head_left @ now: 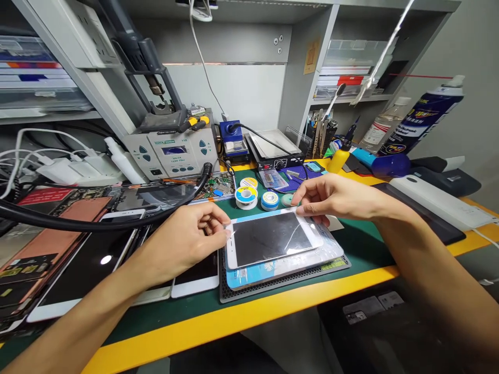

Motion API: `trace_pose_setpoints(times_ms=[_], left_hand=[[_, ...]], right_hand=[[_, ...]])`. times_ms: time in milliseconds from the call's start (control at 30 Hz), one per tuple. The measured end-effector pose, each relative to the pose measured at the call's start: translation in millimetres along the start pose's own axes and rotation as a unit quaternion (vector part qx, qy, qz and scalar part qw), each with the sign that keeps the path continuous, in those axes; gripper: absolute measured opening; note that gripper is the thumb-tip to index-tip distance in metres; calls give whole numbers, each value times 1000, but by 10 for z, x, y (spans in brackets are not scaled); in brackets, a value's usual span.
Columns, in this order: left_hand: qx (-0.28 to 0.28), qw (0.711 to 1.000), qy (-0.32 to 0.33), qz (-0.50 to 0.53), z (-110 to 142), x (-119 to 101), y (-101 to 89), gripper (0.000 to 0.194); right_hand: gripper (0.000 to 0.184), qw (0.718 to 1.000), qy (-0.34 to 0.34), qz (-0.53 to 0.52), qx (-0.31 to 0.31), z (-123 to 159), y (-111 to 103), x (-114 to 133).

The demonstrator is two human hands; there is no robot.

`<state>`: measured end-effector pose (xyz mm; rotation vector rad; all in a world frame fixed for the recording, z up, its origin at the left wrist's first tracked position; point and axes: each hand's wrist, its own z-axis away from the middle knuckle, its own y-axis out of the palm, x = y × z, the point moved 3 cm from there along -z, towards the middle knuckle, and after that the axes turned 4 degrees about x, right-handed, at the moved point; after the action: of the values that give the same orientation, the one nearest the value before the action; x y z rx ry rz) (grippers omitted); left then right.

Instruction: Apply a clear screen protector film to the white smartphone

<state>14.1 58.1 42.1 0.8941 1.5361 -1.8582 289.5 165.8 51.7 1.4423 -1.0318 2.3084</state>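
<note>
The left hand and the right hand are both grasping a white phone screen by its edges; it lies on a black mat, with solder reels at twelve o'clock.

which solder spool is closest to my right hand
The rightmost solder wire spool, with a blue body, is nearest your right hand; the other two spools stand further left, one behind the other.
</note>
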Motion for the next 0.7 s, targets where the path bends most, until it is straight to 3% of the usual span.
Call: trace_pose_setpoints(times_ms=[700], left_hand=[[17,999,-19,20,-8,43,-9,28]], right_hand=[[30,1000,-1,3,-1,-9,-6,-49]])
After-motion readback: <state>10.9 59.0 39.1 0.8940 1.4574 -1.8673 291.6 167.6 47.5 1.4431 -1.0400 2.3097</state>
